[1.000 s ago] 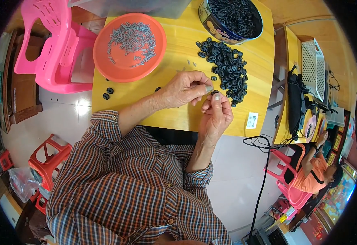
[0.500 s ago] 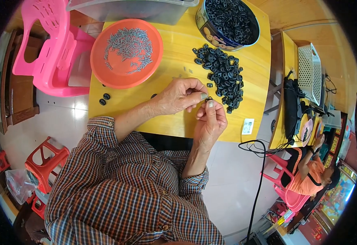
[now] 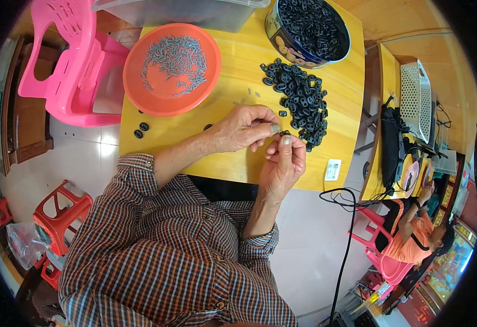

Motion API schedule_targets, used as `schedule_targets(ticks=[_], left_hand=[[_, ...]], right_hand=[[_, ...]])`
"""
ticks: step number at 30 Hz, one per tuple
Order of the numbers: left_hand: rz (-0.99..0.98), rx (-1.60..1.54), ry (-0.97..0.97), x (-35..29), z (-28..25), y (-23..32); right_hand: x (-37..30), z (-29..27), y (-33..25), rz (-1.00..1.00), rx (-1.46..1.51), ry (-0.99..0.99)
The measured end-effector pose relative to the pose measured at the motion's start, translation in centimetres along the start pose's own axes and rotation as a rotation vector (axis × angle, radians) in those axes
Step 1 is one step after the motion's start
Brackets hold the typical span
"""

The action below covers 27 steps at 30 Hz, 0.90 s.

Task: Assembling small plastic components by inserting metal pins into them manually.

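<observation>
My right hand [image 3: 284, 162] pinches a small black plastic piece [image 3: 285, 133] between thumb and fingertips. Close beside it, my left hand [image 3: 246, 128] has its thumb and forefinger pressed together; whatever they hold, if anything, is hidden. A pile of black two-holed plastic pieces [image 3: 303, 101] spreads over the yellow table just beyond my right hand. Farther left, an orange-red round tray [image 3: 135, 90] holds many thin grey metal bits [image 3: 176, 59], too small to tell whether springs or pins. A few such bits lie loose on the tabletop beyond my left hand.
A round tin [image 3: 282, 41] full of black pieces stands at the far right, and a clear plastic bin [image 3: 195, 13] at the back. Loose black pieces [image 3: 141, 129] lie at the table's left. A white label [image 3: 332, 170] is near the right corner. Another person [image 3: 413, 237] sits at right.
My hands have moved slightly apart at the fingertips, and the black piece now shows more between them. The whole view has shifted a little.
</observation>
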<state>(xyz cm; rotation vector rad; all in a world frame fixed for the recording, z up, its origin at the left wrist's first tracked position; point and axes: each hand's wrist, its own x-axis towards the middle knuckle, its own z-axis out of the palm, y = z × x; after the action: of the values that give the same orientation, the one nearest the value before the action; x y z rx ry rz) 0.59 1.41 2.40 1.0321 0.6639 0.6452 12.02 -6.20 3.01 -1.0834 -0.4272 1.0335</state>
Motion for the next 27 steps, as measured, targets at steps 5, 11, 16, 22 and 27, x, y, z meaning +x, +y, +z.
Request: schedule_targets(ticks=[5,11,16,22,27], left_hand=[[-0.018,0.043,-0.016,-0.2,0.3,0.1],[-0.062,0.017,-0.020,-0.2,0.6,0.0],[-0.078,-0.005,-0.024,-0.1,0.7,-0.3],[-0.020,-0.065,-0.031,-0.1,0.7,-0.6],[0.001,-0.074,-0.039,0.0,0.5,-0.7]], right_hand=[[0.0,-0.1,0.4,-0.090,-0.132,0.056],[0.0,-0.3,1.3,-0.220,-0.312,0.087],[-0.1,-0.2,1.9,-0.264,-0.308,0.084],[0.4,0.0,2.5,-0.394,-0.410,0.169],[0.0,0.6,1.8,-0.393,-0.410,0.180]])
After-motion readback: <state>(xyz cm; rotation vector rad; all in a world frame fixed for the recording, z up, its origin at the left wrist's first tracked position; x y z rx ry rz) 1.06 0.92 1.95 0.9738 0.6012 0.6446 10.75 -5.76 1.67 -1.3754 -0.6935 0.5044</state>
